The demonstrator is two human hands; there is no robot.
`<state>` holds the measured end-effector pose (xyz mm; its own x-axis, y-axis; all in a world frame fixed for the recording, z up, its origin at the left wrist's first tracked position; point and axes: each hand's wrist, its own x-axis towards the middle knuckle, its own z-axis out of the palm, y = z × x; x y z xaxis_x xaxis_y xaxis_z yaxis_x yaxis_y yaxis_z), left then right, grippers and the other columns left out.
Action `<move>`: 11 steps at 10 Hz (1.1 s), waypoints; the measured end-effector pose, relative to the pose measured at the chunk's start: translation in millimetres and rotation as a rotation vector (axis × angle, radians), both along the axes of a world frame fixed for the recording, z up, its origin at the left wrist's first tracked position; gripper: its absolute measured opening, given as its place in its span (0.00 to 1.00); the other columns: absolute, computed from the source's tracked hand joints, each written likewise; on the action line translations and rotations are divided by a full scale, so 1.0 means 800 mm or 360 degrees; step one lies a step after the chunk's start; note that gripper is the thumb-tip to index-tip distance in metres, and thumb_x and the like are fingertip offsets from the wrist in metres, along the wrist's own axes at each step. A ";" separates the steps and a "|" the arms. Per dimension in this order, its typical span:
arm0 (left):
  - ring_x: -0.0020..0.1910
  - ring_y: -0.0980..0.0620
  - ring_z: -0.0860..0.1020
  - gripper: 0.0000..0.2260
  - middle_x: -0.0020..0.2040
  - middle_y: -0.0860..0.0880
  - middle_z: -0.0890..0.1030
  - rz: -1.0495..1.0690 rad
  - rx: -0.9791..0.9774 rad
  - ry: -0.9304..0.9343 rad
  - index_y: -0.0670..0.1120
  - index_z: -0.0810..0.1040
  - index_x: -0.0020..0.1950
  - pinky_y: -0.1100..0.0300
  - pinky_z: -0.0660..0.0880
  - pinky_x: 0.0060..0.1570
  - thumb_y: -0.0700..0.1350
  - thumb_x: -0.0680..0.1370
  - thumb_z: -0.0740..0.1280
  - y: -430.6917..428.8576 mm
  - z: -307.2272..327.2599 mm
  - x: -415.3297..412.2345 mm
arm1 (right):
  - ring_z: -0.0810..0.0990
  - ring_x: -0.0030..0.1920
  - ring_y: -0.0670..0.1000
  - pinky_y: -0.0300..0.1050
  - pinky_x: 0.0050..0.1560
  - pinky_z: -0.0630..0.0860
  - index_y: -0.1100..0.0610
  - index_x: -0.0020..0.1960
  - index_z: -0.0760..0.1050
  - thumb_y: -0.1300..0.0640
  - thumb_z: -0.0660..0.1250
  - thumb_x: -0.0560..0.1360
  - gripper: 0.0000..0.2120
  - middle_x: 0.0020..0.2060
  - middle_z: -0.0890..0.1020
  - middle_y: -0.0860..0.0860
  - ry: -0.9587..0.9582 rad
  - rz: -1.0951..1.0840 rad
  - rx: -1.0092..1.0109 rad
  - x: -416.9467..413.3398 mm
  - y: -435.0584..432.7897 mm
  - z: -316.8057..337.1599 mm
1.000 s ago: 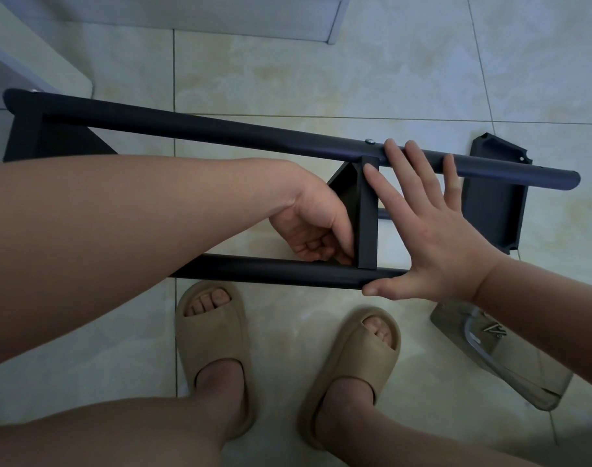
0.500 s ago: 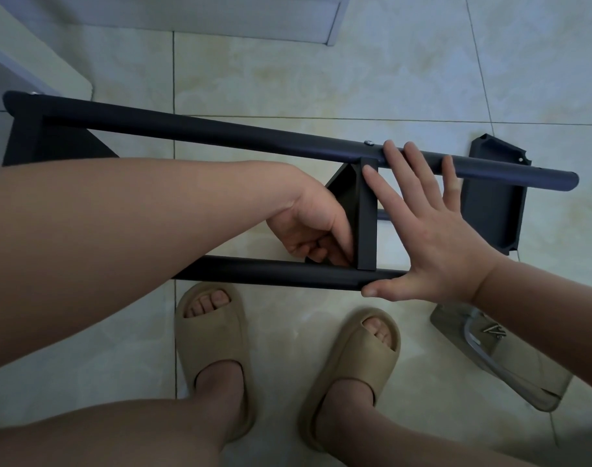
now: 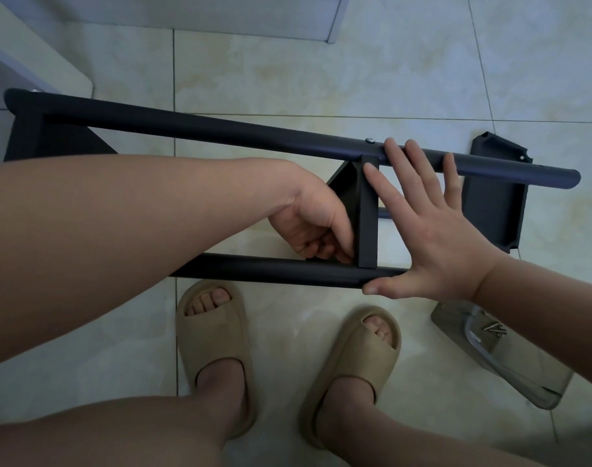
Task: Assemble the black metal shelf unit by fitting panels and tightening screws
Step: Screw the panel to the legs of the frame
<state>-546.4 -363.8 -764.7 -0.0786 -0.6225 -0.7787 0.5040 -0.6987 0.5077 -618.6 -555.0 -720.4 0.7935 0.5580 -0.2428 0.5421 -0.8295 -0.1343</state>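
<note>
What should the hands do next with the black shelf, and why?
Probably twist a screw in at the bottom joint with the left hand. Its fingers curl where the panel meets the near tube; what they pinch is hidden. The far tube already shows a screw head, and the flat right hand braces the panel.

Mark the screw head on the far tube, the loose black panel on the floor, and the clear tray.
screw head (image 3: 369, 140), head view, its silver top.
loose black panel (image 3: 493, 217), head view, middle of its inner face.
clear tray (image 3: 518, 369), head view, a bare patch of its bottom.
</note>
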 end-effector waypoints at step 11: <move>0.36 0.57 0.72 0.07 0.40 0.52 0.80 -0.0048 0.0016 0.0036 0.47 0.79 0.52 0.63 0.69 0.44 0.40 0.75 0.70 0.006 -0.002 0.002 | 0.39 0.81 0.62 0.73 0.75 0.36 0.55 0.83 0.44 0.16 0.51 0.65 0.61 0.82 0.43 0.59 0.0002 0.0001 0.0001 0.000 0.000 0.001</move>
<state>-544.4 -358.8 -766.3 -0.1144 -0.6119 -0.7826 0.4939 -0.7186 0.4896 -618.7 -555.0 -719.8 0.7929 0.5586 -0.2435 0.5425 -0.8291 -0.1356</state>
